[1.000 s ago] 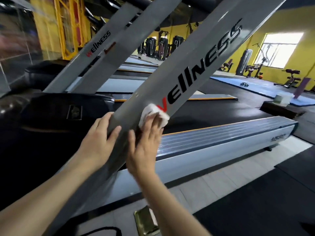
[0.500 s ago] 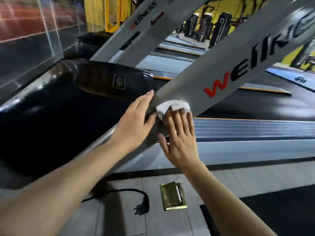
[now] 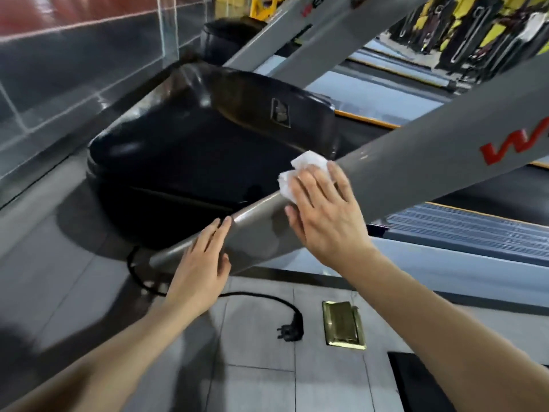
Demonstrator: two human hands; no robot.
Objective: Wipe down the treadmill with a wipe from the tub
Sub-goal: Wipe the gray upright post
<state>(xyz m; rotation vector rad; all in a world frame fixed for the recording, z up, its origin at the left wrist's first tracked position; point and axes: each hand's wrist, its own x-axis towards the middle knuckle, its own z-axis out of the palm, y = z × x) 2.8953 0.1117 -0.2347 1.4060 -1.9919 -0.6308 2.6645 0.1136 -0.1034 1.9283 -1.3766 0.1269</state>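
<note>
Wipe [image 3: 300, 173] now lower on the grey upright [image 3: 416, 162], under right hand's [image 3: 323, 215] flat, spread fingers [image 3: 309, 188].

The crumpled white paper wipe [image 3: 300, 173] lies pressed flat on the slanted grey metal upright of the treadmill [image 3: 416, 171], near its lower end and at its upper edge. The upright carries red letters further up, and the treadmill's glossy black motor cover [image 3: 190, 156] sits behind it.

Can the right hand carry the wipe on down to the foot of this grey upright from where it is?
Probably not all the way: the left hand lies flat on the grey upright just below the right hand and its white wipe, blocking the lower stretch until it shifts.
</note>
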